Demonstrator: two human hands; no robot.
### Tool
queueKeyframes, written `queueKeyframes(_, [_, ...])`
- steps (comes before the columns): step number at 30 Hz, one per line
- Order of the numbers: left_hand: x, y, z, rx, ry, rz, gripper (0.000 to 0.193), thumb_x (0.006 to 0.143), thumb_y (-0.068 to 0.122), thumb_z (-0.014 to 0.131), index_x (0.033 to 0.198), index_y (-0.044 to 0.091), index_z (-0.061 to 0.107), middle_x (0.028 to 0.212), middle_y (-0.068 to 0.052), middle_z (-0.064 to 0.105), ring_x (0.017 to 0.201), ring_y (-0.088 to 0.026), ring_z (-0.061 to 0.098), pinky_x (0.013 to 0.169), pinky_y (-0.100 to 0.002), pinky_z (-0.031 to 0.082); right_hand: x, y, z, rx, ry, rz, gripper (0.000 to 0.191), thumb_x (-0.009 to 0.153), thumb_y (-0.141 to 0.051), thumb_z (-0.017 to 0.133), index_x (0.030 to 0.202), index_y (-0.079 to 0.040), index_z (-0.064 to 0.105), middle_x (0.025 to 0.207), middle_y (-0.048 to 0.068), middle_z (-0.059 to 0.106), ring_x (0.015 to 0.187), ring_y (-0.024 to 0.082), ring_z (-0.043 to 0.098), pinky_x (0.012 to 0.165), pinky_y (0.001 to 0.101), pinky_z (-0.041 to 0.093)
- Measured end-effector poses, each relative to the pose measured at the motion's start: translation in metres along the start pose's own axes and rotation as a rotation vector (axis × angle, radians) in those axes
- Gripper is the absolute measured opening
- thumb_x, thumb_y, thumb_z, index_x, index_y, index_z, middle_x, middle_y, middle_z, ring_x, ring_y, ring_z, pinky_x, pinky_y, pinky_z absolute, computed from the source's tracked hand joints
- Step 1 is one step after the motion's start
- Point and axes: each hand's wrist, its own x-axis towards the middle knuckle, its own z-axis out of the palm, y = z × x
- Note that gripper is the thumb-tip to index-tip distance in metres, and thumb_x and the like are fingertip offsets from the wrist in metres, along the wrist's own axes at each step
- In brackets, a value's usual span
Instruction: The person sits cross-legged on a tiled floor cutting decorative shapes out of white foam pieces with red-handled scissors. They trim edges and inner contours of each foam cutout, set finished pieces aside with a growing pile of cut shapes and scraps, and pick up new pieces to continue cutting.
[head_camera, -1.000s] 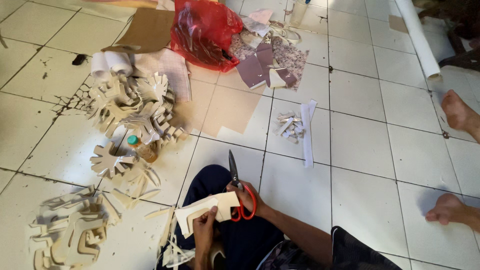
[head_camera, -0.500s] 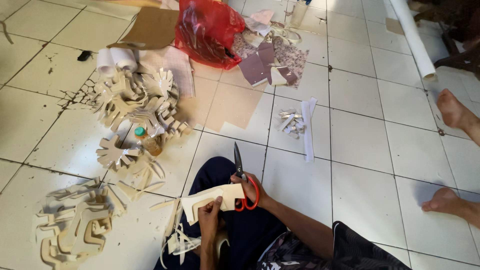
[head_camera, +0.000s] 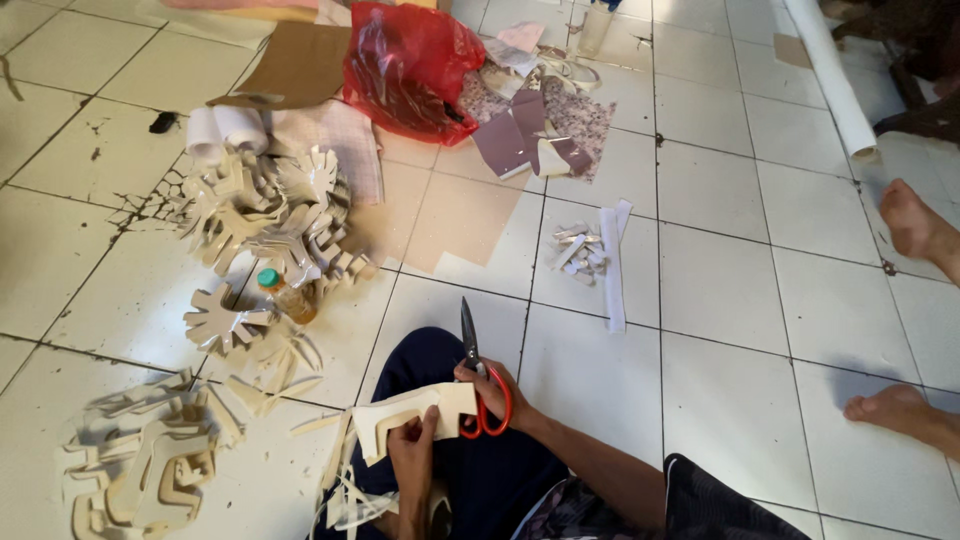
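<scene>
Right now I am gripping the red-handled steel scissors in my right hand, fingers curled through the loops, blades closed and pointing up and away from me. My left hand is pinching the lower edge of a cream-coloured flat cardboard cutout between thumb and fingers, holding it over my dark-trousered lap, just beside the scissor handles and touching them. Thin cream offcut strips are lying beside my left knee on the white tiled floor. Further left, a heap of cream cut-out shapes is sitting on the tiles, with a small brown bottle with a green cap leaning at its near edge. A second stack of cream cutouts is lying toward the floor's near left corner. A crumpled red plastic bag is resting at the far edge, and another person's bare feet are showing at the right.
</scene>
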Motion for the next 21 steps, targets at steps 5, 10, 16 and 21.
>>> queueKeyframes(5, [-0.003,0.000,0.002,0.141,0.072,0.094,0.025,0.092,0.016,0.076,0.100,-0.007,0.073,0.081,-0.009,0.069,0.069,-0.011,0.059,0.062,-0.026,0.047,0.004,0.014,-0.001,-0.097,-0.046,-0.248,0.034,0.116,-0.029,0.066,0.111,0.004,0.067,0.089,0.008,0.065,0.077,0.015,0.062,0.066,0.0293,0.055])
queueKeyframes(10, [-0.001,0.001,0.004,-0.141,0.159,0.119,0.028,0.093,0.013,0.074,0.108,-0.010,0.072,0.088,-0.007,0.071,0.074,-0.011,0.058,0.064,-0.025,0.044,-0.002,0.009,-0.002,0.117,-0.090,0.121,0.044,0.103,-0.042,0.054,0.111,0.001,0.056,0.080,0.012,0.067,0.060,0.025,0.071,0.046,0.0351,0.059])
queueKeyframes(16, [0.018,0.011,0.020,-0.270,0.160,-0.009,0.033,0.093,0.016,0.070,0.114,-0.009,0.067,0.097,-0.008,0.073,0.079,-0.013,0.061,0.065,-0.026,0.045,-0.005,0.009,0.001,0.238,-0.129,0.172,0.059,0.104,-0.053,0.047,0.122,0.003,0.049,0.088,0.017,0.069,0.071,0.033,0.077,0.046,0.0354,0.058])
queueKeyframes(21, [0.035,0.011,0.027,0.029,0.108,0.057,0.033,0.094,0.020,0.070,0.108,-0.010,0.071,0.099,-0.011,0.076,0.085,-0.015,0.068,0.076,-0.027,0.053,-0.003,0.015,-0.005,0.218,-0.163,0.142,0.064,0.106,-0.054,0.044,0.123,0.007,0.050,0.085,0.022,0.072,0.070,0.033,0.077,0.047,0.0354,0.060])
